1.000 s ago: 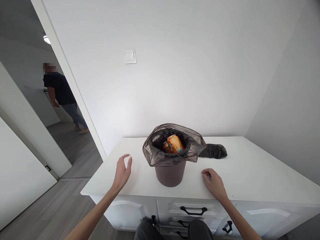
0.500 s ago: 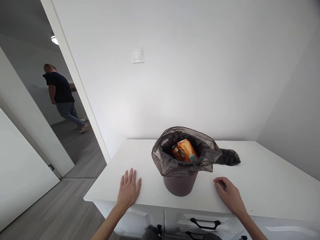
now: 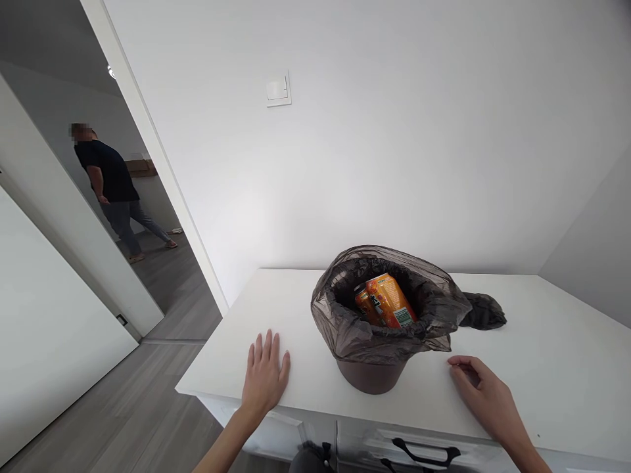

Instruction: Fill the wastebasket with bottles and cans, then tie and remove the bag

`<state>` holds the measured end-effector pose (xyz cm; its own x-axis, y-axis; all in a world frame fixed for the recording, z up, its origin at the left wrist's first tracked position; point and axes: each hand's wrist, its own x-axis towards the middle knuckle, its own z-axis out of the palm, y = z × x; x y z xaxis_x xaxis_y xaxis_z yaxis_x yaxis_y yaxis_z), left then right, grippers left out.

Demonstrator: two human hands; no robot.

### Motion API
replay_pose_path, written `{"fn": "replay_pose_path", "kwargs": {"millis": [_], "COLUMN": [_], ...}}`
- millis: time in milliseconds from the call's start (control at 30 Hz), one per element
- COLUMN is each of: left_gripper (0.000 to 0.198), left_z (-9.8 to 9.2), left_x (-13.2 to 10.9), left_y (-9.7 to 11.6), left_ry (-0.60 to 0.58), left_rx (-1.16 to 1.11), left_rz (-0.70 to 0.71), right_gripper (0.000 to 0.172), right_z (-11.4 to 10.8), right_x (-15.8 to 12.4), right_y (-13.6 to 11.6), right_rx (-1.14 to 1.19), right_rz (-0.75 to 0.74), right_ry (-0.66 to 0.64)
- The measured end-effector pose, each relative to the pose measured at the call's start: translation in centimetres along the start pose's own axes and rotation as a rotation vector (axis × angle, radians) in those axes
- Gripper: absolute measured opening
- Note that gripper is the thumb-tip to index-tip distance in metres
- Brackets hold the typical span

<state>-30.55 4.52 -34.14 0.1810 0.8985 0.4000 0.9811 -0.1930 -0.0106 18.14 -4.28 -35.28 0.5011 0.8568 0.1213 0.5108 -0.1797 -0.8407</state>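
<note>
My left hand [image 3: 266, 374] lies flat on the white cabinet top [image 3: 305, 368], fingers stretched out, left of a brown bin [image 3: 372, 379]. A dark translucent trash bag [image 3: 340, 332] lines the bin and folds over its rim. Inside sits an orange drink can [image 3: 392, 299], leaning against another orange item [image 3: 363, 301] that is partly hidden. To the right of the bin, my right hand [image 3: 486, 397] rests on its side with thumb and forefinger together; nothing shows between them. Neither hand touches the bin.
A dark bunched piece of plastic [image 3: 486, 312] lies behind my right hand. Black handles [image 3: 426, 453] are on the cabinet front. A light switch [image 3: 279, 89] is on the wall. Through the doorway at left, a person [image 3: 108, 174] is in the other room.
The view has shifted, so the bin and hands appear slightly further right and larger. Both hands keep their poses on the cabinet top. The person beyond the doorway has taken a step.
</note>
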Motion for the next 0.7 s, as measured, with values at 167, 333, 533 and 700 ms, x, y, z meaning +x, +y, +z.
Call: {"fn": "replay_pose_path", "kwargs": {"millis": [167,333,533,700], "left_gripper": [0.066,0.058,0.063,0.064], "left_z": [-2.1,-10.4,-20.8,-24.1], "left_x": [0.9,4.5,10.2,13.1], "left_y": [-0.3,1.8,9.1,12.9], "left_ry": [-0.091,-0.127,-0.403,-0.24], "left_rx": [-0.186,-0.635,-1.147,-1.138], "left_rz": [0.012,-0.059,-0.174,-0.133], "right_gripper": [0.04,0.044,0.045,0.038], "right_z": [-0.4,-2.8,-6.7,-8.2], "right_x": [-0.2,0.5,3.6,5.2], "right_y": [-1.4,-7.1,-17.5,-22.1], "right_rx": [0.101,0.536,0.897,0.724], "right_rz": [0.011,0.066,0.089,0.012], "right_ry": [-0.005,-0.114,-0.406,-0.202]}}
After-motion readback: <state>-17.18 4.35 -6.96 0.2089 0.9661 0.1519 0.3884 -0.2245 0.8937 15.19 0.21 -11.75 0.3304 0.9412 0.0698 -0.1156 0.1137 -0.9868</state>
